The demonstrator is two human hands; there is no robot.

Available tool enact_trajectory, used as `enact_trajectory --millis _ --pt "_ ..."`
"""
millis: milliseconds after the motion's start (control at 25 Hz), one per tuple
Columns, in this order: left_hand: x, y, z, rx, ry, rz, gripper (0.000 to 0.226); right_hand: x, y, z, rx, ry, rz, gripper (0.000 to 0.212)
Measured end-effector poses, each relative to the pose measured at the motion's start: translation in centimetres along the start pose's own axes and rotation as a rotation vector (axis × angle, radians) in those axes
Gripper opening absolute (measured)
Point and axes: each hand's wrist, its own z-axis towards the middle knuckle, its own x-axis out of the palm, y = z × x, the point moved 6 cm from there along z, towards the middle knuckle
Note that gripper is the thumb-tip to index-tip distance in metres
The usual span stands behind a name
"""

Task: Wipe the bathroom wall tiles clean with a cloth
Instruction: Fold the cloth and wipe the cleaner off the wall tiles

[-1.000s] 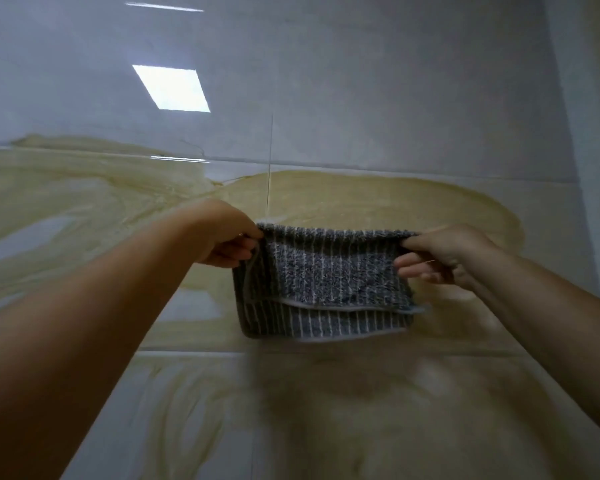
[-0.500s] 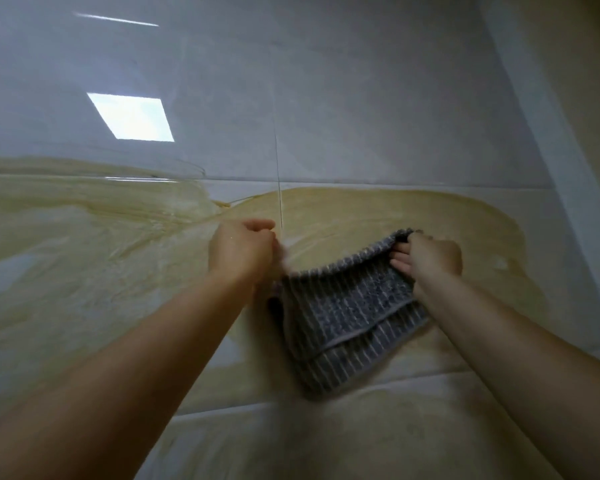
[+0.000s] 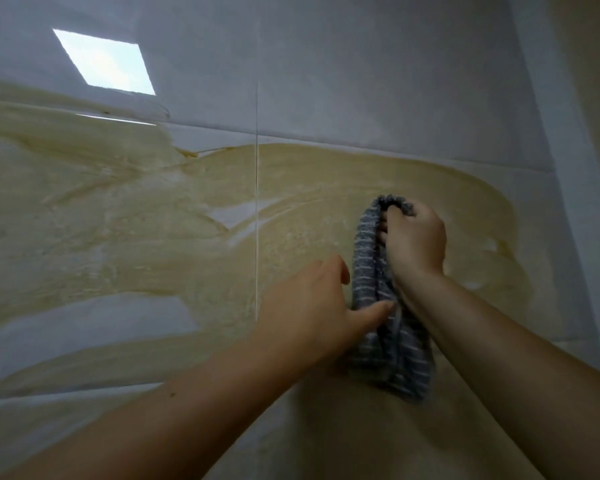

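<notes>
1. Gripping the bunched top edge of the cloth (image 3: 366, 252) with my right hand (image 3: 414, 242), fingers curled tight round it. The rest hangs down in a loose roll in front of the wall tiles (image 3: 361, 81).
2. My left hand (image 3: 312, 306) is mostly open, fingers fairly straight. The thumb just rests on the cloth's lower half, so it's not really holding it.
3. Handling-wise, I'd say it's light, soft and floppy. Pinch a corner and it just dangles, so wadding it into my palm should give a flat face to press with.
4. It sits right of the vertical grout line (image 3: 257, 216), over the yellowish smear (image 3: 136, 209) that spreads far left. The grey tiles above look clean.
5. A second ago I had it stretched flat between both hands by the top corners. Now it's gathered into the right, and the left has dropped its corner.
</notes>
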Motion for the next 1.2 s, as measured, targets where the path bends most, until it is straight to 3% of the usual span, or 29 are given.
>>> enact_trajectory --millis 120,280,400,560,720,800,960,1040,1120,1200 --pt "1.2 -1.5 0.3 -0.060 0.018 0.045 0.056 0.3 -0.2 1.0 0.013 0.095 0.060 0.025" --pt "0.3 -0.1 1.1 -0.130 0.112 0.008 0.022 0.0 0.1 1.4 0.065 0.228 0.144 0.029" --pt "-3.8 2.3 2.0 -0.274 0.120 0.033 0.008 -0.7 0.8 1.1 -0.061 0.275 0.040 0.030" --pt "-8.9 3.1 4.2 -0.410 -0.043 0.258 0.019 0.0 1.4 -1.9 -0.481 0.258 -0.078 0.056" --pt "-9.2 2.2 4.4 -0.311 -0.323 0.549 0.026 1.7 0.3 -3.1 -0.856 0.156 -0.306 0.024" --pt "-8.3 2.5 4.0 -0.217 -0.422 0.580 0.023 2.3 0.0 -3.5 -0.977 0.030 -0.517 0.013" --pt "-6.1 2.0 2.9 -0.025 -0.601 0.509 0.018 2.8 -0.4 -3.8 -1.015 0.001 -0.647 0.033" --pt "-3.8 1.7 2.4 0.017 -0.571 0.566 0.032 2.9 -0.4 -3.8 -1.013 0.019 -0.690 0.033" --pt "-2.5 1.6 2.1 -0.052 -0.421 0.721 0.053 2.7 0.1 -3.5 -1.039 0.019 -0.693 0.030" --pt "-2.7 1.8 2.3 -0.119 -0.302 0.877 0.059 2.2 1.0 -2.6 -1.076 0.016 -0.655 0.031"
